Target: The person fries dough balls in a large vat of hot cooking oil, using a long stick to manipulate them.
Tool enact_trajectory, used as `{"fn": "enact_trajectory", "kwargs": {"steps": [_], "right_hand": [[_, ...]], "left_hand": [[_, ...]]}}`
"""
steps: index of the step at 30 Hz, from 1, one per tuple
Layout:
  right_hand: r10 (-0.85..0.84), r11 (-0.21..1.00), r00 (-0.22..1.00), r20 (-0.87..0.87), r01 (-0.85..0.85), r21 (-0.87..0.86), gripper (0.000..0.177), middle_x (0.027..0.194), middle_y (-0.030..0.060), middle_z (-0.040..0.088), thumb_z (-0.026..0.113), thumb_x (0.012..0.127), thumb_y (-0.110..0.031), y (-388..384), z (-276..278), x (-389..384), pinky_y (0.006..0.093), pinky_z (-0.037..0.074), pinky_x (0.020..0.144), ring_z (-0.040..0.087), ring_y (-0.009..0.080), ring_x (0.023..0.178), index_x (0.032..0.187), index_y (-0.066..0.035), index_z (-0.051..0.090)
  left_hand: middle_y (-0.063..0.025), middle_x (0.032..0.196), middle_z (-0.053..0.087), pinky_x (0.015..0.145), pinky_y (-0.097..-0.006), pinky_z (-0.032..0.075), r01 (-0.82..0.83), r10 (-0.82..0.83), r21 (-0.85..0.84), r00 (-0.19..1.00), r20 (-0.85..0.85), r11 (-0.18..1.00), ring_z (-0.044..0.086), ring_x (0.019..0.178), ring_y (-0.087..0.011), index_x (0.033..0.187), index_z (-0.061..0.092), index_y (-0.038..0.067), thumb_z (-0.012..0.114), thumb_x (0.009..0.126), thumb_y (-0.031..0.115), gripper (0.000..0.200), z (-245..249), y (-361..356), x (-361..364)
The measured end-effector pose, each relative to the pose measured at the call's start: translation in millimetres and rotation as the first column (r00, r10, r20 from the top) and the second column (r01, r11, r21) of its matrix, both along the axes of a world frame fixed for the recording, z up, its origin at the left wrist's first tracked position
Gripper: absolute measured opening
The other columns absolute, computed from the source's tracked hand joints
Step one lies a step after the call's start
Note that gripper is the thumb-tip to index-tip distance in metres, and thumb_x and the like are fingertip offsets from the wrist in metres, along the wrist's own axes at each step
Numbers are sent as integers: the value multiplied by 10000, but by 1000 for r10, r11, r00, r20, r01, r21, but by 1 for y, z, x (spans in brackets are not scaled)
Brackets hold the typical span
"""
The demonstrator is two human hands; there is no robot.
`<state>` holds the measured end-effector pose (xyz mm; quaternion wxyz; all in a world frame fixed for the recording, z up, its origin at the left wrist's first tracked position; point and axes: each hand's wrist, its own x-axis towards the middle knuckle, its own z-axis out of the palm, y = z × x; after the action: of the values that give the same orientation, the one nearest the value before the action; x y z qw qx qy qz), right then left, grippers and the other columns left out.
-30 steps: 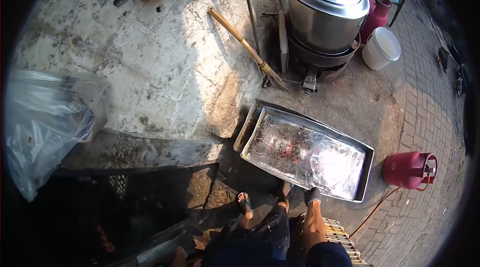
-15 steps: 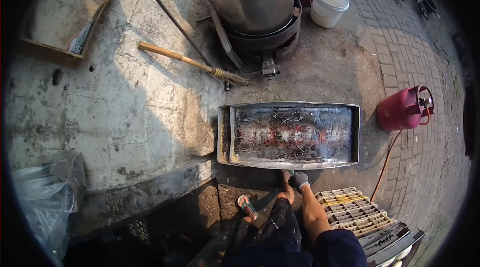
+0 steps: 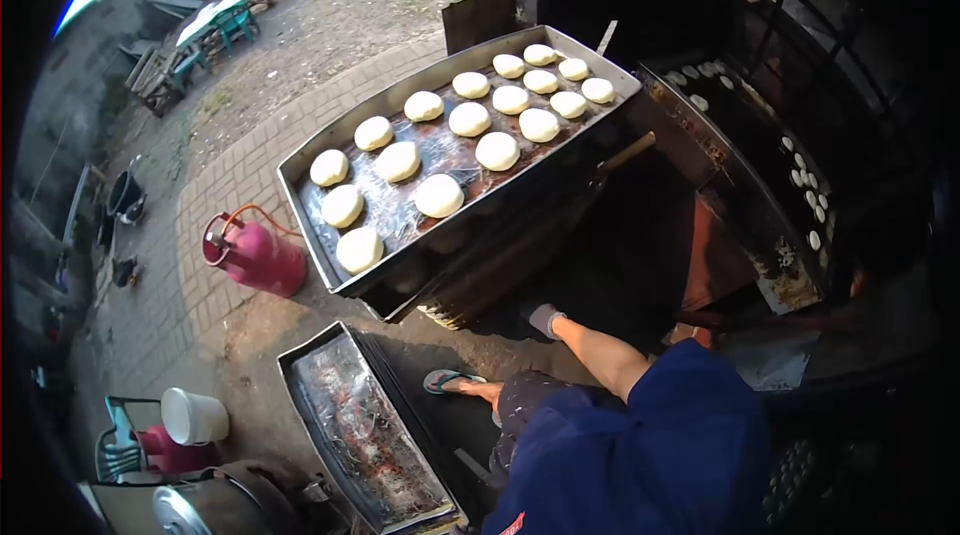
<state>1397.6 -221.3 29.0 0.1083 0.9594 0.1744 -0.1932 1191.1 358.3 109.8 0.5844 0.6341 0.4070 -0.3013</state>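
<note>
My right hand [image 3: 546, 321], in a grey glove, hangs low beside my leg at the end of a bare forearm. Shadow and its small size hide how the fingers are set. Nearest to it is a large metal tray [image 3: 303, 232] raised on a stack, with several round pale dough balls [image 3: 438, 196] spread in loose rows. Below, on the ground by my sandalled foot [image 3: 452, 381], lies a second long metal tray [image 3: 340, 385] with a scraped, dark and reddish surface. My left hand is out of view.
A long dark trough [image 3: 745, 130] at the right holds several small pale pieces. A wooden handle [image 3: 628, 152] sticks out beside the raised tray. At left stand a red gas cylinder [image 3: 262, 255], a white bucket [image 3: 194, 416] and a lidded pot [image 3: 215, 503].
My view has swung to the right. The dough tray and dark trough have come into sight; the ground tray and gas cylinder now appear further left. The broom has left the view.
</note>
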Motion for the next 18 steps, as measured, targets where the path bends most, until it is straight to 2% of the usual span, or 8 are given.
{"fn": "enact_trajectory", "kwargs": {"steps": [1, 6, 9, 12, 15, 16, 17, 18], "right_hand": [[-384, 923, 872, -303, 351, -158, 235, 1018, 129, 692, 590, 861, -285, -27, 56, -17, 378, 536, 714, 662, 274, 1000, 937, -87, 690], [-721, 693, 663, -201, 676, -253, 206, 911, 48, 714, 523, 896, -236, -194, 8, -256, 409, 530, 631, 683, 256, 841, 868, -165, 714], [-973, 230, 226, -38, 957, -179, 285, 839, 52, 700, 458, 924, -228, -195, 28, -351, 423, 507, 607, 661, 266, 749, 797, -125, 692], [-969, 93, 45, -243, 977, -190, 286, 1044, 134, 705, 603, 853, -323, -199, -3, -402, 407, 535, 729, 685, 315, 941, 986, -104, 731], [-936, 203, 186, -299, 979, -27, 390, 967, 200, 697, 636, 803, -377, -192, -22, -442, 414, 530, 749, 679, 345, 889, 950, -26, 725], [-680, 729, 582, -445, 604, -322, 281, 1059, 91, 689, 444, 945, -224, -192, -42, -423, 391, 511, 782, 645, 266, 985, 991, -148, 711], [-927, 325, 320, -198, 946, 9, 260, 1018, 139, 707, 617, 812, -277, -204, -45, -444, 405, 539, 779, 678, 319, 945, 955, -100, 742], [-673, 643, 548, -496, 765, -27, 205, 1023, 113, 710, 609, 817, -243, -211, 10, -403, 398, 544, 766, 681, 300, 942, 937, -149, 747]], "left_hand": [[-118, 1029, 620, 722, -344, 517, 64, -64, -4, 997, 46, 998, 627, 862, -230, 1189, 548, 0, 527, 958, 253, 344, 6, -8, 28], [-109, 1045, 618, 729, -331, 515, 292, -272, -62, 936, 222, 954, 623, 871, -216, 1197, 548, 4, 536, 961, 249, 340, 34, -94, 118], [-104, 1056, 617, 733, -324, 514, 452, -410, -86, 861, 302, 888, 620, 876, -208, 1201, 549, 7, 541, 963, 246, 338, 38, -152, 172], [-98, 1066, 616, 737, -316, 514, 562, -489, -105, 786, 378, 821, 618, 882, -200, 1206, 549, 9, 546, 965, 243, 336, 41, -224, 216], [-82, 1084, 615, 774, -287, 502, 632, -535, -117, 727, 430, 766, 596, 910, -158, 1241, 544, 16, 557, 968, 217, 340, 86, -321, 230], [-70, 1095, 616, 808, -263, 490, 674, -564, -125, 693, 449, 728, 576, 934, -121, 1274, 540, 22, 565, 970, 193, 350, 136, -388, 233], [-71, 1105, 616, 818, -268, 490, 702, -578, -91, 647, 498, 706, 578, 937, -128, 1290, 532, 17, 559, 972, 188, 362, 164, -436, 233], [-72, 1116, 616, 828, -274, 490, 728, -593, -48, 593, 544, 684, 581, 940, -135, 1306, 524, 13, 554, 975, 183, 374, 185, -480, 238]]}}
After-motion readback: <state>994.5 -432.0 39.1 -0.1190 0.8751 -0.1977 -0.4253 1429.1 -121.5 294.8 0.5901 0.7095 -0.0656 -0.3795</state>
